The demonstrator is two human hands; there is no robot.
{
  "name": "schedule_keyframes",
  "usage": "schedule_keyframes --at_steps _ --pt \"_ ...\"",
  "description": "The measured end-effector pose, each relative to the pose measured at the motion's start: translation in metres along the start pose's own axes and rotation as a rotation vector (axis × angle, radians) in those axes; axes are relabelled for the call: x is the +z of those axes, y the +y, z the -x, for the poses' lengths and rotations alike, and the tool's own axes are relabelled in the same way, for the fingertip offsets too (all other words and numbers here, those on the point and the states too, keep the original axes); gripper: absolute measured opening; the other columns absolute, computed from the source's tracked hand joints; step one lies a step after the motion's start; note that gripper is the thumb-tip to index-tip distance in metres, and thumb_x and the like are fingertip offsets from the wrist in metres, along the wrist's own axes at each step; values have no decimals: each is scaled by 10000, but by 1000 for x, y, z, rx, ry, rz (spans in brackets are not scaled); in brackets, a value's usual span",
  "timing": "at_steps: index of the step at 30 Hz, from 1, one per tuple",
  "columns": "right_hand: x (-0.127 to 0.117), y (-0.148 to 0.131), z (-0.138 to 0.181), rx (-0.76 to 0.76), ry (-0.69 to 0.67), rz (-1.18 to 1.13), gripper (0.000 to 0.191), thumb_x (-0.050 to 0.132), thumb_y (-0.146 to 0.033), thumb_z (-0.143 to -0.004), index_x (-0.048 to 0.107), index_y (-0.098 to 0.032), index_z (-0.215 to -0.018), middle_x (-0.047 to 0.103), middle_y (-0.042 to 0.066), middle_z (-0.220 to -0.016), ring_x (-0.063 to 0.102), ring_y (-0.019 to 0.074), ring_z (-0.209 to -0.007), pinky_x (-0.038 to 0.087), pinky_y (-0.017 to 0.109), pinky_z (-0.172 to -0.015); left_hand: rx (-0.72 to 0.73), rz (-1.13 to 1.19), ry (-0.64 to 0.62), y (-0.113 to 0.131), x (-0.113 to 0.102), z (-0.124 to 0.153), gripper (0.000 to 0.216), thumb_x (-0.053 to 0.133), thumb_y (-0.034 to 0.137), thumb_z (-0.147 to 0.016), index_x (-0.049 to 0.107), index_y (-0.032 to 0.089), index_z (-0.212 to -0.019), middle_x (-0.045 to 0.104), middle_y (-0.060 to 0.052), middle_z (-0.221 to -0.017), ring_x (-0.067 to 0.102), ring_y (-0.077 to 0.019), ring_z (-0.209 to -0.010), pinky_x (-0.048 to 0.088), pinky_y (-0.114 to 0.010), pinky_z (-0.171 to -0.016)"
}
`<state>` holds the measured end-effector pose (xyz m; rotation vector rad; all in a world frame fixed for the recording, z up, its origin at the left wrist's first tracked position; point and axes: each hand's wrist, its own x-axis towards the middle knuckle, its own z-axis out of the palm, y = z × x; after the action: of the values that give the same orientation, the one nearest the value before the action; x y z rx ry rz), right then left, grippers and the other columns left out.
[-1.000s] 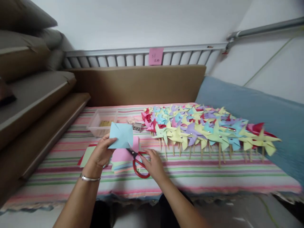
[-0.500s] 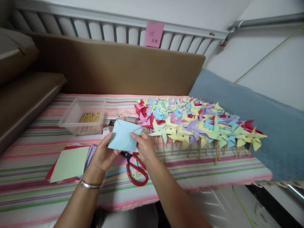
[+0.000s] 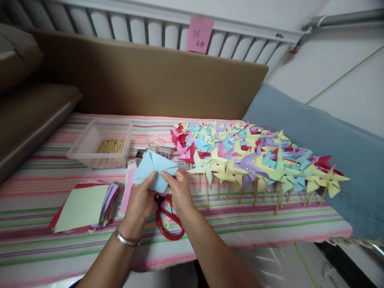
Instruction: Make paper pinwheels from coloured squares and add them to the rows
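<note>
In the head view, the right hand has left the red scissors, which lie free on the striped surface at lower centre, and joined the left hand; both hands now pinch the slit light-blue paper square at centre frame, so the cutting looks finished.

place: home room doubling as a craft bench, not a shop or lab
worktop: striped household cloth draped over it
far: cardboard sheet leaning on a white slatted rail, handwritten pink note stuck to it
left: stacked brown cushions
right: blue padded cover, bare white wall, pipe
craft signs: rows of paper pinwheels, tub of sticks, paper squares, red scissors
</note>
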<state>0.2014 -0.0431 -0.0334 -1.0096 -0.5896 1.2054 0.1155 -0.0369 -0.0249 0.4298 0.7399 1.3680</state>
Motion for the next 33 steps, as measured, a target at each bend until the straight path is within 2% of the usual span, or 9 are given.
schedule_keyframes --at_steps 2,5,8,10,13,18,24,29,33 --pt "-3 -4 4 -27 -60 230 242 667 -303 -717 672 -151 -906 706 45 -854 636 188 -762 490 324 -742 63 8 76 5 -1 -4 366 748 106 -670 687 170 -1026 730 -46 -1008 670 -161 -866 528 -271 -800" --pt "-11 -14 15 -101 -138 800 270 604 -249 -754 661 -143 -996 683 83 -903 626 210 -811 463 333 -761 145 49 144 23 -7 -11 344 705 58 -693 689 178 -1015 728 -36 -1017 669 -145 -855 531 -246 -786" --pt "-19 -21 32 -148 -215 1360 316 565 -205 -772 650 -157 -1073 649 127 -999 598 264 -924 433 366 -798 111 105 190 45 -13 -14 291 657 54 -736 691 182 -995 732 -32 -999 674 -151 -856 543 -250 -763" --pt "-23 -21 44 -114 -278 1569 345 566 -181 -760 638 -161 -1096 629 142 -1025 573 297 -972 426 377 -799 79 135 220 56 -16 -14 267 638 75 -763 685 183 -1003 735 -35 -986 679 -158 -850 552 -253 -734" --pt "-24 -14 56 -91 -350 1704 407 581 -127 -724 619 -166 -1128 612 146 -1040 552 311 -997 417 376 -823 83 159 248 65 -18 -12 272 623 83 -780 671 177 -1031 737 -43 -975 686 -156 -821 555 -246 -700" --pt "-27 -5 59 -132 -376 1706 590 552 -85 -724 511 -188 -1303 594 154 -1103 541 301 -1048 410 367 -869 75 192 227 66 -18 -12 270 616 85 -788 664 159 -1044 741 -54 -943 692 -156 -769 562 -251 -689" --pt "-41 -6 57 -176 -373 1590 700 549 -96 -703 423 -217 -1381 581 138 -1112 574 280 -1021 435 359 -845 109 195 234 62 -18 -17 221 657 66 -748 682 150 -952 735 -56 -965 687 -167 -817 566 -269 -727" --pt "-50 -18 47 -39 -304 1221 617 581 -153 -710 477 -228 -1314 595 69 -994 608 192 -830 467 306 -739 136 185 223 64 -20 -20 199 667 69 -740 691 152 -918 729 -63 -991 682 -180 -854 566 -263 -707" --pt "-51 -37 46 146 -166 765 538 665 -286 -708 521 -220 -1222 580 7 -808 554 126 -600 424 238 -522 196 208 269 71 -22 -24 224 671 75 -737 687 169 -939 723 -57 -1020 679 -178 -877 563 -249 -689"
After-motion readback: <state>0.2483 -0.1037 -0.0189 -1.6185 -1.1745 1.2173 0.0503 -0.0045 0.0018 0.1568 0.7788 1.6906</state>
